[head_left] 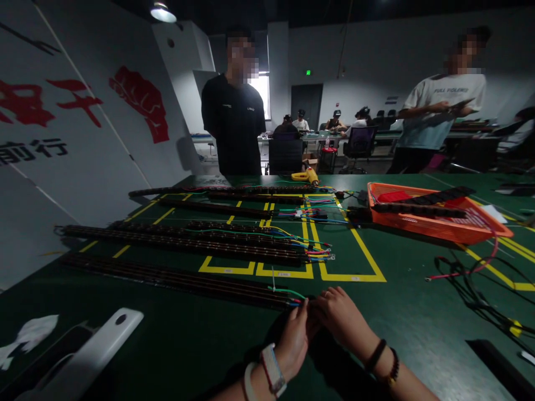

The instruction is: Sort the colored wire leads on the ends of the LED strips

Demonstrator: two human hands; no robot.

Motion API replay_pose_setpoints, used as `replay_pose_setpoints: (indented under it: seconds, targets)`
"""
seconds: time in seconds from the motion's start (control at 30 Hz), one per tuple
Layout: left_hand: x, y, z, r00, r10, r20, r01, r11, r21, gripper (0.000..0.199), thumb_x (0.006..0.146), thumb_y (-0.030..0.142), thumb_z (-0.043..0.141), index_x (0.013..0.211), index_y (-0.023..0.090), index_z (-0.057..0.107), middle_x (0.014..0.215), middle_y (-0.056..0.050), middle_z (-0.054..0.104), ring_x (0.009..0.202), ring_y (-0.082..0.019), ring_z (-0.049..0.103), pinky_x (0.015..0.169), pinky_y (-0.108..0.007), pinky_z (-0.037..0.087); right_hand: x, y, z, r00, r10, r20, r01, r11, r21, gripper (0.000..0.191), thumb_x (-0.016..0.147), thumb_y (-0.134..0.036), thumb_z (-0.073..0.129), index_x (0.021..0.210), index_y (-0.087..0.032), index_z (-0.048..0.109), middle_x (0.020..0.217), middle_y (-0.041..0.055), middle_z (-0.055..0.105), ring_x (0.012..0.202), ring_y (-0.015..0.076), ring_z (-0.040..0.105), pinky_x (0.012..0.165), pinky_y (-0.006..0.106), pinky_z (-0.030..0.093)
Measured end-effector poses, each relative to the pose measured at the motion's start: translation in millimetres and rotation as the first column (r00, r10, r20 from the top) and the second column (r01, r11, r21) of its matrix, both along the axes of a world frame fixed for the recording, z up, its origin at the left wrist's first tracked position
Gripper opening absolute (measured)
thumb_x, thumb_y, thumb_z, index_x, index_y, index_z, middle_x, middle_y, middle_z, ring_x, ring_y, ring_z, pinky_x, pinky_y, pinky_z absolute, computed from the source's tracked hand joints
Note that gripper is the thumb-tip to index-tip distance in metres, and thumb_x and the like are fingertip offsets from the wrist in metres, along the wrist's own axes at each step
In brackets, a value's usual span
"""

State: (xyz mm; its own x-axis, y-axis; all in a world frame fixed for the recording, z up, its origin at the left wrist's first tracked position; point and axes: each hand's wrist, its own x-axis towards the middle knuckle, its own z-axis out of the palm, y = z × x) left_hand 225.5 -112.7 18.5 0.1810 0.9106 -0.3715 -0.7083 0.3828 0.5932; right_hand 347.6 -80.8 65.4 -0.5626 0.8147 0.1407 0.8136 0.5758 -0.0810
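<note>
Both hands meet at the right end of the nearest bundle of long dark strips [179,281]. My left hand [296,334] is closed around the ends of the coloured wires [293,302], which come out of that bundle. Fingers of my right hand [336,312] are bent together right beside the left fingertips; whatever they hold is hidden. A green wire [288,291] and a thin white tie [273,280] show just left of the hands. Behind lies another bundle of dark strips [200,242] with loose wire ends and metal lugs.
An orange basket [438,231] holds dark strips at the right, near tangled black cables [472,295]. A yellow heat gun [309,176] lies at the back. A white-handled object [104,345] is front left. Two people stand beyond the green table [401,312].
</note>
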Motion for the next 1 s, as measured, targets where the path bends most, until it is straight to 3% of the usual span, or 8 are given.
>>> replay_pose_setpoints:
  seconds: [0.17,0.37,0.57,0.73,0.87,1.0]
  targets:
    - [1.1,2.0,-5.6,1.0,-0.004,-0.021,0.004,1.0,-0.007,0.025,0.077,0.037,0.066,0.087,0.017,0.056,0.093,-0.006,0.067,0.095,-0.02,0.062,0.088,-0.036,0.046,-3.3,-3.6,-1.1,0.999,0.023,0.029,-0.024,0.998,0.05,0.016,0.084,-0.01,0.052,0.078,-0.019,0.065,0.076,0.0042,0.065,0.071,0.019,0.056,0.07,0.033,0.035]
    - [0.6,-0.2,4.4,0.998,-0.018,-0.061,0.02,0.999,0.031,0.02,0.08,0.035,0.062,0.091,0.019,0.057,0.097,-0.006,0.067,0.095,-0.019,0.061,0.088,-0.036,0.046,2.5,-0.3,7.9,1.0,0.004,-0.003,-0.005,0.999,-0.037,0.018,0.088,-0.021,0.051,0.077,-0.02,0.065,0.076,0.0048,0.066,0.075,0.0197,0.057,0.071,0.032,0.035]
    - [-1.3,0.1,4.7,0.993,-0.068,-0.099,0.071,0.997,0.024,0.026,0.081,0.04,0.061,0.092,0.018,0.055,0.092,-0.005,0.066,0.09,-0.017,0.063,0.087,-0.034,0.046,19.0,25.7,10.2,0.991,-0.05,-0.122,0.022,0.976,-0.215,0.024,0.089,-0.034,0.053,0.075,-0.021,0.068,0.071,0.0025,0.068,0.067,0.0161,0.058,0.063,0.026,0.035]
    - [-3.5,-0.1,1.2,0.995,-0.087,-0.042,0.09,0.994,0.064,0.029,0.083,0.041,0.058,0.092,0.014,0.055,0.092,-0.009,0.065,0.094,-0.019,0.063,0.095,-0.04,0.043,19.7,44.5,3.6,0.992,-0.092,-0.085,0.081,0.989,-0.122,0.023,0.086,-0.037,0.057,0.078,-0.021,0.07,0.076,0.005,0.069,0.079,0.0209,0.059,0.073,0.03,0.036]
    - [-4.1,1.2,2.1,0.996,-0.087,-0.023,0.088,0.995,0.043,0.027,0.085,0.039,0.057,0.095,0.013,0.056,0.093,-0.01,0.066,0.097,-0.021,0.063,0.097,-0.042,0.041,24.7,37.8,2.7,0.984,-0.044,-0.174,0.014,0.985,-0.17,0.021,0.088,-0.036,0.055,0.083,-0.02,0.069,0.081,0.0043,0.067,0.077,0.0173,0.058,0.072,0.028,0.037]
    - [-3.8,2.5,4.3,0.995,-0.101,0.021,0.1,0.994,0.049,0.023,0.085,0.036,0.057,0.094,0.014,0.057,0.101,-0.012,0.067,0.101,-0.021,0.062,0.098,-0.04,0.04,33.6,16.0,4.4,0.965,-0.098,-0.243,0.073,0.991,-0.108,0.026,0.087,-0.042,0.054,0.081,-0.019,0.066,0.08,0.0042,0.064,0.077,0.0166,0.055,0.071,0.027,0.037]
